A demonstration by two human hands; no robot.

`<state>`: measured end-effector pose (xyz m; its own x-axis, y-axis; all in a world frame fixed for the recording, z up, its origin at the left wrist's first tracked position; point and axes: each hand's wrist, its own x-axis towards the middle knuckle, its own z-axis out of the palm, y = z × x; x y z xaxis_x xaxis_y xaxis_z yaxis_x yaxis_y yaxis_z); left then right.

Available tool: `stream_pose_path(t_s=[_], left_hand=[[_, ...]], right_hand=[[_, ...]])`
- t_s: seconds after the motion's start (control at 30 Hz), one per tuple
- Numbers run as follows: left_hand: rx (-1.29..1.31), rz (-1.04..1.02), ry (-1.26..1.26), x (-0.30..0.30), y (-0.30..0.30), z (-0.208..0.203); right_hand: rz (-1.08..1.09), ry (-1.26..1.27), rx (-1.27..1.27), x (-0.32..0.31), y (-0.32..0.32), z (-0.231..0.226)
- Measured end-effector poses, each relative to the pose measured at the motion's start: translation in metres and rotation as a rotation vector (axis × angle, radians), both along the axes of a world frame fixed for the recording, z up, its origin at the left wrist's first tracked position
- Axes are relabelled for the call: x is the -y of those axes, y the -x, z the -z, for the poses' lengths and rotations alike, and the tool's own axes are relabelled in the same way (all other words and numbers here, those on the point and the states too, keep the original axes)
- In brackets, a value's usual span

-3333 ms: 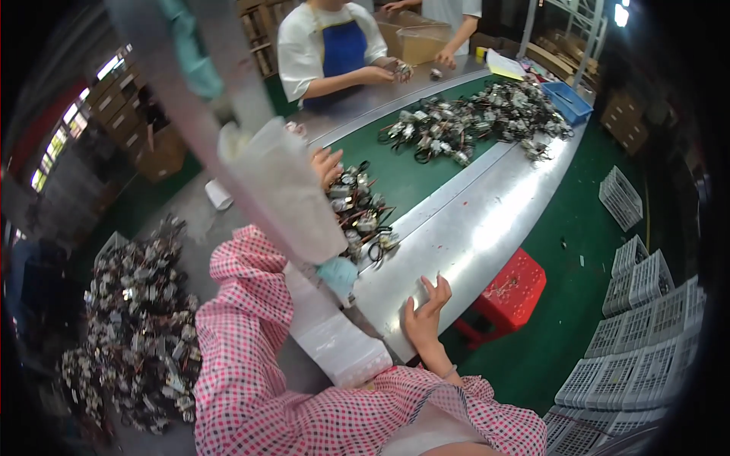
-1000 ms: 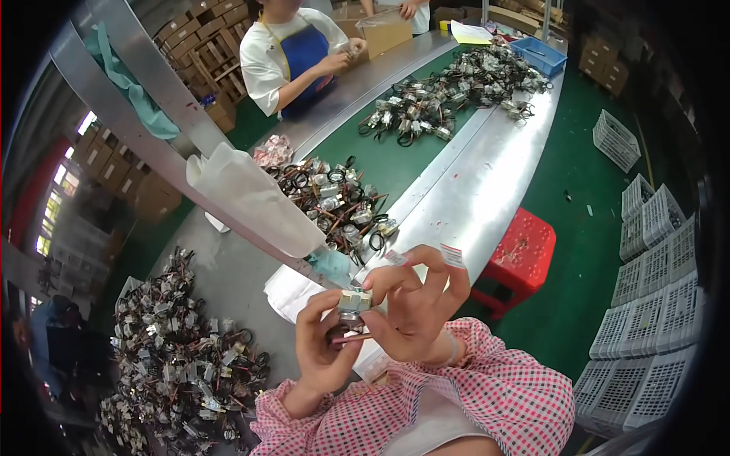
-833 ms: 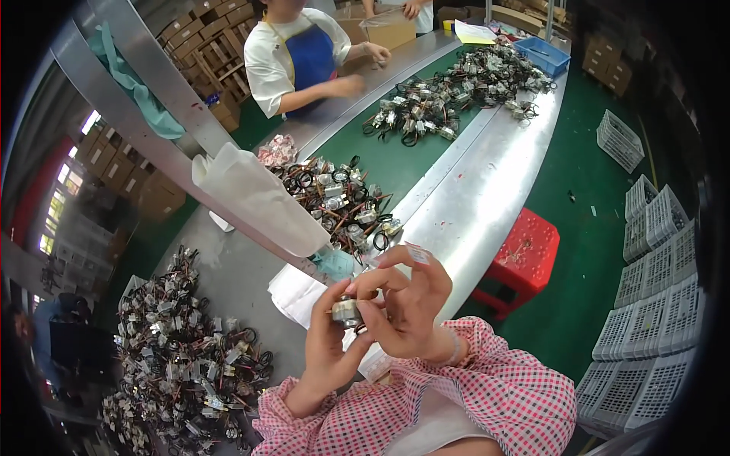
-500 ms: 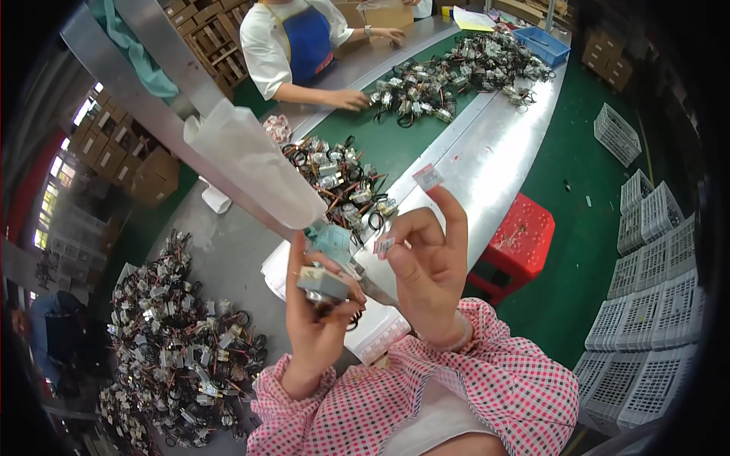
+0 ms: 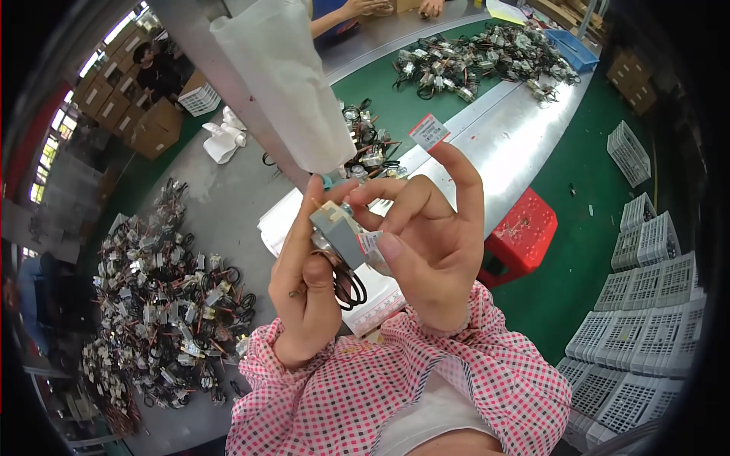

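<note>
My left hand (image 5: 300,300) grips a small grey box-shaped electrical part (image 5: 340,234) with metal fittings. A looped black cable (image 5: 351,290) hangs below it. Close against the part, my right hand (image 5: 441,247) is pinched, its thumb at a small red-and-white label (image 5: 370,242) on or just in front of the grey side; whether it is stuck down I cannot tell. A second red-and-white label (image 5: 428,132) clings to the tip of my right hand's raised finger.
Similar cabled parts lie in a big heap (image 5: 163,304) at left and a pile (image 5: 487,61) on the green work surface. A metal post with a white sheet (image 5: 285,83) rises ahead. Right are a red stool (image 5: 525,232) and stacked grey baskets (image 5: 631,319). Far ahead, a co-worker's hands (image 5: 369,7) show.
My hands have come together; the right one has brought its pinched label to the grey part. The part has turned, showing its cable. The view has shifted, and the co-worker's hands have moved.
</note>
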<state>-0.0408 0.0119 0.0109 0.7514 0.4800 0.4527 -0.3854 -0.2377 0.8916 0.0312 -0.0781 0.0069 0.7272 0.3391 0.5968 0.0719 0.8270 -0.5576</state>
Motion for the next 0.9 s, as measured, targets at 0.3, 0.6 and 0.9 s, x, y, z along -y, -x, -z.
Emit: stream_pose_path(t_s=[0.3, 0.6, 0.9], left_hand=[[0.025, -0.037, -0.235, -0.013, 0.003, 0.006], [0.046, -0.091, -0.264, -0.011, 0.0, 0.007], [0.059, -0.055, -0.285, -0.011, -0.001, 0.007]], right_hand=[[-0.04, 0.041, -0.059, -0.003, 0.004, -0.003], [0.055, 0.091, -0.037, -0.005, 0.006, -0.003], [0.041, 0.074, -0.023, -0.003, 0.004, -0.002]])
